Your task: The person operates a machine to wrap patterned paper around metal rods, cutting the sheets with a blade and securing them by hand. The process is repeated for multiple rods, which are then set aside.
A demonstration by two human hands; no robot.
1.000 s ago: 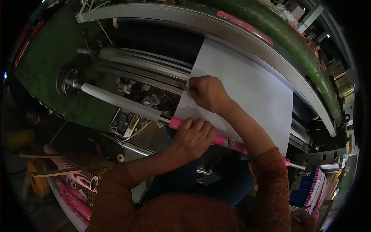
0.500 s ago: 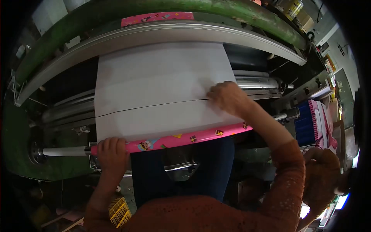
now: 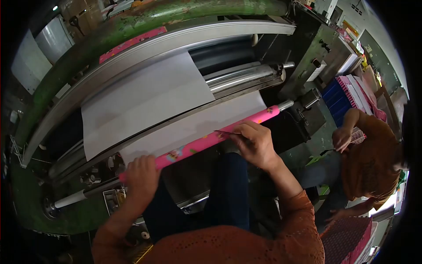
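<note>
A pink printed paper roll (image 3: 193, 148), white on its inner side, lies on a metal shaft in front of me. My left hand (image 3: 143, 176) is closed over the roll's left end. Between the thumb and fingers of my right hand (image 3: 255, 145) is a thin dark blade (image 3: 223, 132), held just over the roll. The roll's white loose end (image 3: 176, 127) stretches away from me. Beyond it, a separate white sheet (image 3: 145, 103) hangs over the machine's rollers, with a gap between the two edges.
A metal crossbar (image 3: 176, 42) and a green beam (image 3: 145, 26) span the machine's back. Chrome rollers (image 3: 246, 77) show at the right. A co-worker in an orange-brown top (image 3: 369, 154) sits to the right, near a blue crate (image 3: 336, 99) of pink sheets.
The white paper, earlier split by a thin line, is now parted into two pieces. My right hand has come back to the roll, and the view has turned right, showing the co-worker.
</note>
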